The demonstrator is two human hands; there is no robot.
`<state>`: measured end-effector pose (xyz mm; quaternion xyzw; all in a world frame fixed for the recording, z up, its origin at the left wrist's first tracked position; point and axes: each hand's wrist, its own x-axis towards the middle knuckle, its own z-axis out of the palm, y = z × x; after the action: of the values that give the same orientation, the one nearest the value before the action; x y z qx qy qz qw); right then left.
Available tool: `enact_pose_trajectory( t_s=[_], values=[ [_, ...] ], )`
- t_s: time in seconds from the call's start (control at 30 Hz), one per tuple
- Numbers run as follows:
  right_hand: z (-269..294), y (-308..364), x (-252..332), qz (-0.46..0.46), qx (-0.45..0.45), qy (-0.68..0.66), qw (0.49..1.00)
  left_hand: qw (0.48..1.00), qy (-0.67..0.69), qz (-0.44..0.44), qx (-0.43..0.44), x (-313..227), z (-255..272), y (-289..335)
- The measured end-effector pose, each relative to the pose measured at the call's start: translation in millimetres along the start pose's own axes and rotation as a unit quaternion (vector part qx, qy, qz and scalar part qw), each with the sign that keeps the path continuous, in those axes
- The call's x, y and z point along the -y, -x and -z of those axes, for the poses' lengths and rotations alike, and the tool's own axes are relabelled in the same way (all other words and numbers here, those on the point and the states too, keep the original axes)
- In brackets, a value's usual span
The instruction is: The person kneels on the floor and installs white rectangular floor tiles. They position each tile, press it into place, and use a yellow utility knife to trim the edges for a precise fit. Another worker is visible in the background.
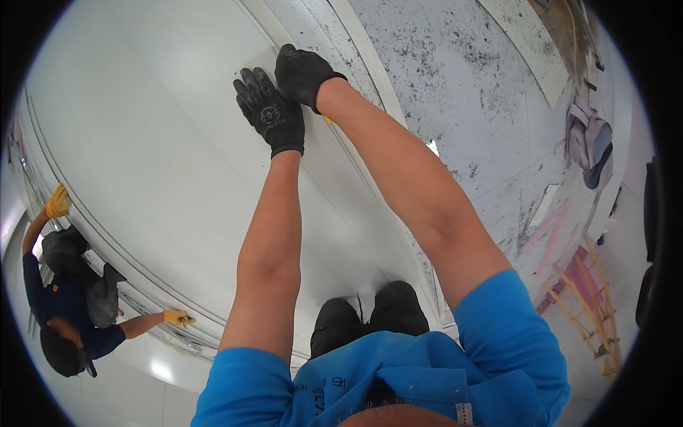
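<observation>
The left hand lies flat on a white panel. Just beside it, the right hand is curled — whether around anything, I cannot tell.

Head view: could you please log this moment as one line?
left hand: open over white panel; right hand: curled, contents hidden; co-worker: beside panel

We extend our left arm and right arm forward—our left hand, black-gloved, lies palm down, fingers slightly parted; our right hand, likewise gloved, is curled just beside it, on its right—fingertips hidden.
</observation>
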<state>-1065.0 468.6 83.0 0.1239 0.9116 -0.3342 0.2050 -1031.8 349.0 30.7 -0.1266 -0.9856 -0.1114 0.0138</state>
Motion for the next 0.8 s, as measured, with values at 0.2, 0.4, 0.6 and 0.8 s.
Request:
enact_pose_trajectory(
  t_s=[0.2, 0.4, 0.6, 0.8],
  values=[
    [17.1, 4.3, 18.8, -0.083, 0.085, -0.02, 0.993, 1.0, -0.004, -0.025, -0.019, 3.2, -0.4, 2.6],
    [0.2, 34.8, 2.6, -0.054, 0.056, -0.011, 0.997, 0.996, -0.02, -0.055, -0.062, 12.4, -11.5, 4.3],
    [-22.8, 95.9, -20.7, -0.065, 0.015, -0.042, 0.997, 0.997, -0.011, -0.043, -0.06, 5.9, -9.1, -3.3],
    [-46.4, 179.6, -46.1, -0.109, 0.083, -0.071, 0.988, 0.987, -0.127, -0.083, -0.046, 3.0, -1.9, -16.5]
  ],
)
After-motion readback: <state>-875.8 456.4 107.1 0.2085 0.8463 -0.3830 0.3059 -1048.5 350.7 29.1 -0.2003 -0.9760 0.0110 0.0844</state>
